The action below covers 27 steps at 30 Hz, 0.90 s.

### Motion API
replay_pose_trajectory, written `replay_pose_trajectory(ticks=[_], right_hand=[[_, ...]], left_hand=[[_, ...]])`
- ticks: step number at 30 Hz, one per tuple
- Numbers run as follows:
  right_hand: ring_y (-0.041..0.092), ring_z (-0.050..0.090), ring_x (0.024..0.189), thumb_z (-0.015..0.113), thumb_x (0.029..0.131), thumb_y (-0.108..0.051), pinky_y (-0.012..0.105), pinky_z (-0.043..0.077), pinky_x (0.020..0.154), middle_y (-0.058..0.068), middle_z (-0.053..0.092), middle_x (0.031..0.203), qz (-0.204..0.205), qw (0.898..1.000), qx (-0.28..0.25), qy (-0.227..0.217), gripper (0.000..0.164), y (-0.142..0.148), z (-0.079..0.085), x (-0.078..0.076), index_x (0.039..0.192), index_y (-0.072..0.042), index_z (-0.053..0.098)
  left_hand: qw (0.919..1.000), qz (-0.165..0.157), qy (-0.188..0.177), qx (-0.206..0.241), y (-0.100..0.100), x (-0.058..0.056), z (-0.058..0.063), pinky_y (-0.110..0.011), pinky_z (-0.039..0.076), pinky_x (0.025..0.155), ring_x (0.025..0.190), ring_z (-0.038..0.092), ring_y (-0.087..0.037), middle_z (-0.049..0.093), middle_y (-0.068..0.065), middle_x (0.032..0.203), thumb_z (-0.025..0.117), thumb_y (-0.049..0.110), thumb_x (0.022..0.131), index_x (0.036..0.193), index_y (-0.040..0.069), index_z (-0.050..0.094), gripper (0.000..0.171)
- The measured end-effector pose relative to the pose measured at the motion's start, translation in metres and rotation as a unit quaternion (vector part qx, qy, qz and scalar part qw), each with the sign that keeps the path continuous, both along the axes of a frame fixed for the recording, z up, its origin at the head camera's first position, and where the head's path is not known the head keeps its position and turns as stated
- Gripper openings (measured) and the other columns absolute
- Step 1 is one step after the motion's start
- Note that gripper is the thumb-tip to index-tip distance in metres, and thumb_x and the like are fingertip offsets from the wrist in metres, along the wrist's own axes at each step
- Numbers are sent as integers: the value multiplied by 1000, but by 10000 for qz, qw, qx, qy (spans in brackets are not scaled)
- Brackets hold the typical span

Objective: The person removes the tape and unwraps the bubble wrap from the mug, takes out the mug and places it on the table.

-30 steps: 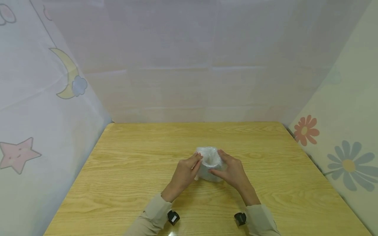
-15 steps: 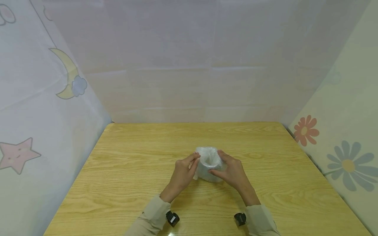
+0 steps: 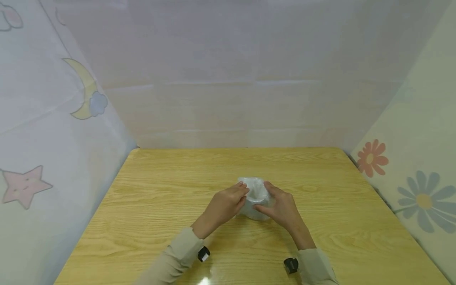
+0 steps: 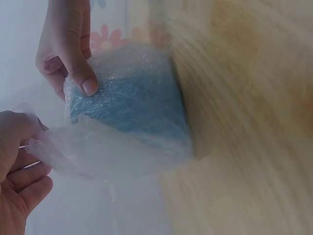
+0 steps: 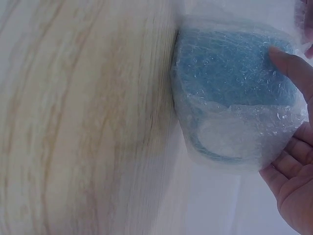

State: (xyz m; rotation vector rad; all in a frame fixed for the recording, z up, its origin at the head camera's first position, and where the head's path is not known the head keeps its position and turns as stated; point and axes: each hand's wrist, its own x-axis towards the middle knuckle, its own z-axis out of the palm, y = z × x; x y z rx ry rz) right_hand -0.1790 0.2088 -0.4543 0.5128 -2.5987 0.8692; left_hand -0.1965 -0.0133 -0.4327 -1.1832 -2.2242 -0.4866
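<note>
A blue mug (image 5: 230,63) stands upright on the table, wrapped in clear bubble wrap (image 4: 132,156). What looks like its curved handle shows through the wrap in the right wrist view. My right hand (image 3: 283,206) grips the wrapped mug from the right, thumb on the near side and fingers behind. At the left, my left hand (image 3: 228,204) pinches a loose end of the bubble wrap, which stretches away from the mug in the left wrist view. Wrap folds over the mug's opening, so the inside is hard to make out.
The wooden table (image 3: 171,190) extends around both hands. A pale sheet (image 3: 221,107) hangs behind it, with printed cloth walls on the left and right. A black wrist camera sits at each cuff.
My left hand shifts slightly left, then back right against the wrap, with its forearm turned and lower. The right hand keeps its grip, and the mug stays nearly in place.
</note>
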Motion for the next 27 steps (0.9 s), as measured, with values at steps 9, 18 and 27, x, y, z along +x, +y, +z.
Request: replay_pose_trajectory(ticks=[9, 18, 27], right_hand=[[44, 56, 112, 89, 70, -27, 50, 51, 88, 29, 53, 128, 45, 10000, -60, -25, 81, 0, -1, -1, 129, 14, 52], [42, 56, 113, 89, 70, -28, 49, 50, 89, 27, 53, 128, -6, 10000, -40, -13, 81, 0, -4, -2, 130, 13, 52], [43, 56, 114, 88, 71, -29, 50, 50, 89, 28, 53, 129, -22, 9999, -116, -91, 82, 0, -3, 0, 130, 13, 52]], left_hand=[[9757, 324, 1502, -1563, 7, 0, 15, -24, 49, 90, 106, 65, -15, 71, -2, 108, 75, 13, 86, 103, 10, 75, 17], [9783, 206, 1396, -1514, 9, -2, 6, -23, 52, 84, 102, 66, -15, 71, -3, 106, 74, 9, 87, 97, 10, 75, 10], [9808, 47, 1638, -1055, 6, -3, 1, -23, 54, 78, 97, 68, -17, 72, -6, 102, 77, 8, 83, 93, 9, 74, 11]])
